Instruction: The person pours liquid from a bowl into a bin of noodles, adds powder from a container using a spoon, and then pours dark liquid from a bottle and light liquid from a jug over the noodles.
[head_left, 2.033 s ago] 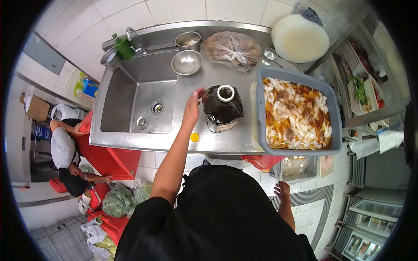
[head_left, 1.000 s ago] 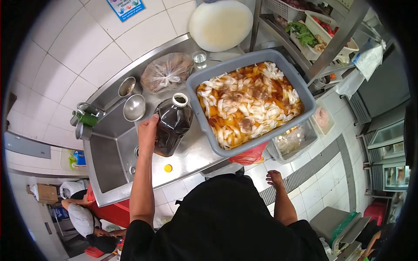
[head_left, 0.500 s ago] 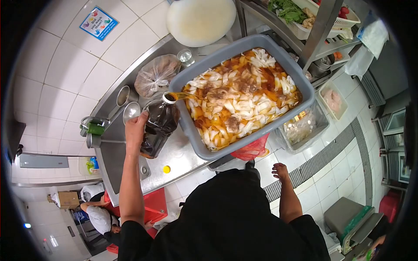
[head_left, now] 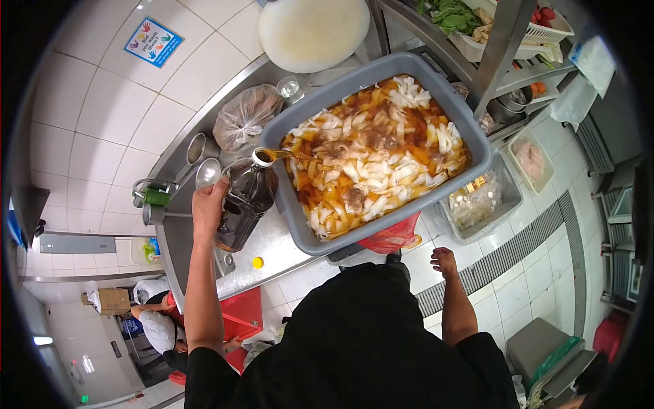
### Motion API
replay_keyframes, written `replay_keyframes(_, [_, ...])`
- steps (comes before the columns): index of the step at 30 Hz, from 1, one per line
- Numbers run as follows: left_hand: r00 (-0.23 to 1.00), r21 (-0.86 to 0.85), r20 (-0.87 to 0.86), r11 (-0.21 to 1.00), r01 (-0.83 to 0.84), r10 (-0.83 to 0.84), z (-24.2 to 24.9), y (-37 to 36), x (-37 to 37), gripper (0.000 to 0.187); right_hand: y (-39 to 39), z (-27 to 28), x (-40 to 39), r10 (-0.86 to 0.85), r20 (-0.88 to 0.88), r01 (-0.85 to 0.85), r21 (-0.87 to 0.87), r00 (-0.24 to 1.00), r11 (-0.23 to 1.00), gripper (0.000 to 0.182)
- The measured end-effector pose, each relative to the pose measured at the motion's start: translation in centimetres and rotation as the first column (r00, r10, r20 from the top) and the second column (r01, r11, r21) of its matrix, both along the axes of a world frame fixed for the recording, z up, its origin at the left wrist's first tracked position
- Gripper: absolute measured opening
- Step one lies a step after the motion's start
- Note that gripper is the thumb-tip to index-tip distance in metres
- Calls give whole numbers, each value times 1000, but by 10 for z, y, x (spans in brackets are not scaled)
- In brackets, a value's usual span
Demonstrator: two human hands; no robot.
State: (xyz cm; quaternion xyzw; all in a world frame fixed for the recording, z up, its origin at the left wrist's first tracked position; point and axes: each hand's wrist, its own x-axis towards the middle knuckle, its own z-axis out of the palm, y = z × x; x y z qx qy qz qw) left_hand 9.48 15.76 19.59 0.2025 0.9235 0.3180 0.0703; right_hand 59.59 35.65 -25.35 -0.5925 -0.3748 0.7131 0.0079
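My left hand (head_left: 210, 206) is wrapped round the handle side of a large clear jug (head_left: 245, 204) of dark brown liquid. The jug is tipped to the right, and a brown stream runs from its mouth over the rim of a grey plastic tub (head_left: 485, 151). Inside the tub, pale flat strips (head_left: 409, 170) and brownish soft lumps (head_left: 354, 198) sit in amber and dark liquid. On the steel counter below the jug lies a yellow cap (head_left: 257, 262). My right hand (head_left: 444, 262) hangs over the floor below the tub, fingers loosely curled and apart, with nothing visible in it.
A tied plastic bag (head_left: 246, 117), a glass (head_left: 290, 88) and a round white board (head_left: 315, 34) are behind the tub. Metal pots stand by the sink (head_left: 178, 255). Lined bin (head_left: 480, 204) and tray of pale meat (head_left: 531, 162) sit right. Another person (head_left: 162, 332) is lower left.
The brown liquid keeps pouring from the jug in my left hand. The view has shifted slightly, and my right hand sits a little farther right in it.
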Motion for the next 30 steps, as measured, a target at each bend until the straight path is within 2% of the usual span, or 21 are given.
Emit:
replay_keyframes(4, [1000, 36, 0, 999, 2, -2, -10, -1, -6, 52, 5, -1, 5, 3, -18, -3, 9, 1000, 1000, 26])
replay_keyframes(7, [1000, -13, 7, 1000, -7, 7, -1, 7, 1, 51, 5, -2, 9, -4, 2, 4, -5, 1000, 1000, 27])
replay_keyframes(23, [1000, -34, -20, 999, -9, 9, 33, 66, 12, 54, 10, -6, 18, -42, 12, 43, -28, 999, 999, 23])
replay_keyframes(25, [996, 42, 79, 998, -50, 46, 49, 84, 27, 52, 11, -12, 20, -48, -12, 48, -39, 999, 998, 22])
replay_keyframes(30, [993, 112, 119, 993, -38, 25, 54, 111, 15, 49, 15, -15, 21, -69, -11, 69, -34, 998, 997, 23])
